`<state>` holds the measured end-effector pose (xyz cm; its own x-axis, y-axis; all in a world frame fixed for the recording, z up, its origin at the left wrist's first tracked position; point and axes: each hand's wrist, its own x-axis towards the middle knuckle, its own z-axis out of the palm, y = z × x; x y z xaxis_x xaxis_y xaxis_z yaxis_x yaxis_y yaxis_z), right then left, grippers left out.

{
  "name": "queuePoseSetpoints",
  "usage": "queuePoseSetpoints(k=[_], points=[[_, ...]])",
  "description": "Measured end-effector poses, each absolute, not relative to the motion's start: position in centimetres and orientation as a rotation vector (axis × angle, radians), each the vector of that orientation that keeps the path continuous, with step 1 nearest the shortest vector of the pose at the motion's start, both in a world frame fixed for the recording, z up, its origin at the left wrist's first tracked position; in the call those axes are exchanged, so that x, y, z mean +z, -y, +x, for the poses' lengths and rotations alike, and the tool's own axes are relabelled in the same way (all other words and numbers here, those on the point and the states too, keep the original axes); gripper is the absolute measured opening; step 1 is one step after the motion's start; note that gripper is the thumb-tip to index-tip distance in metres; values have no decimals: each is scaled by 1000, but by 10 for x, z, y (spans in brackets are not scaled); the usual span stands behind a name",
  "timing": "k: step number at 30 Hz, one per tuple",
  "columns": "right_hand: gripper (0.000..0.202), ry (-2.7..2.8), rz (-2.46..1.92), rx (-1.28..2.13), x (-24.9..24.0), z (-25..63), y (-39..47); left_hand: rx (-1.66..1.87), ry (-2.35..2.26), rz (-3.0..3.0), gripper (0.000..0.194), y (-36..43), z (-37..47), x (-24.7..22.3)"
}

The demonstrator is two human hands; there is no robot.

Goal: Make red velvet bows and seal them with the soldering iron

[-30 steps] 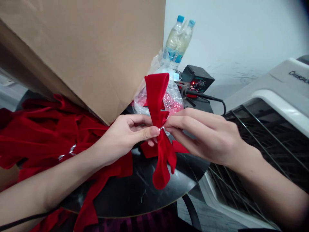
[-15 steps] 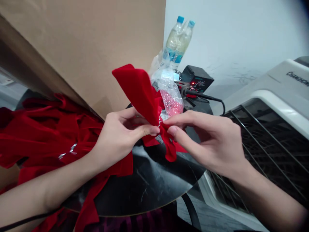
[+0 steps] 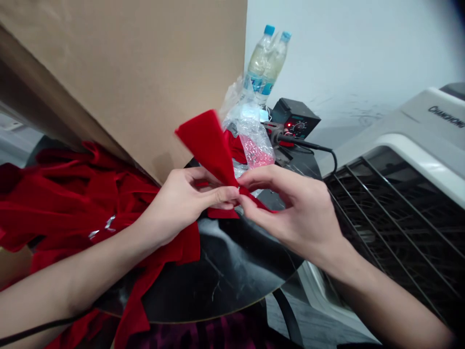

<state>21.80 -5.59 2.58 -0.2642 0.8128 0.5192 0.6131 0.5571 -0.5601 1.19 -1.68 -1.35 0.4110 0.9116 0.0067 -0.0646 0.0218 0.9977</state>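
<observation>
A red velvet bow (image 3: 212, 145) is held above the table, one loop pointing up and to the left. My left hand (image 3: 192, 201) pinches its gathered middle between thumb and fingers. On the other side, my right hand (image 3: 294, 208) has thumb and forefinger closed on the bow at the same spot, where a bit of silvery tie shows. A red tail runs down to the right, partly behind my right hand. Left of my left forearm lies a pile of red velvet bows (image 3: 69, 194), with silvery twist ties (image 3: 109, 223) on top.
The round black marble-patterned table (image 3: 218, 271) stands against a large cardboard box (image 3: 145, 58). Behind my hands are a clear plastic bag (image 3: 254, 140), two bottles (image 3: 267, 63) and a soldering station (image 3: 296, 118) with its iron. A white heater with a grille (image 3: 392, 203) stands on the right.
My right hand has moved left, closer against my left hand. The bow has turned, its upper loop dropping slightly and looking flatter, and the lower tail now points right.
</observation>
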Motion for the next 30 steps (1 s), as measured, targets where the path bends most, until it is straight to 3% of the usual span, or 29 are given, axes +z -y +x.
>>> queuePoseSetpoints(k=[2, 5, 7, 8, 12, 16, 21, 23, 27, 30], points=[[18, 1944, -1226, 388, 32, 230, 52, 976, -1048, 1665, 20, 25, 8, -1], [14, 2023, -1311, 490, 48, 249, 43, 1338, -1202, 2157, 45, 41, 2, 18], [14, 2155, -1333, 510, 59, 254, 39, 1449, -1139, 2326, 33, 47, 0, 26], [14, 2221, -1317, 523, 63, 253, 39, 1398, -1085, 2388, 20, 47, 1, 27], [15, 2289, -1202, 501, 73, 249, 50, 868, -929, 2258, 31, 33, 10, 22], [19, 1841, -1599, 129, 55, 277, 66, 723, -974, 1703, 14, 19, 13, 13], [25, 2148, -1899, 542, -10, 322, 76, 513, -874, 1135, 29, 13, 5, 8], [26, 2126, -1919, 589, -28, 327, 80, 491, -834, 1137, 31, 12, 4, 6], [9, 2033, -1894, 549, -26, 325, 88, 433, -764, 1593, 8, 11, 6, 0], [6, 1759, -1674, 280, -10, 306, 96, 442, -874, 1716, 18, 14, 11, -5]])
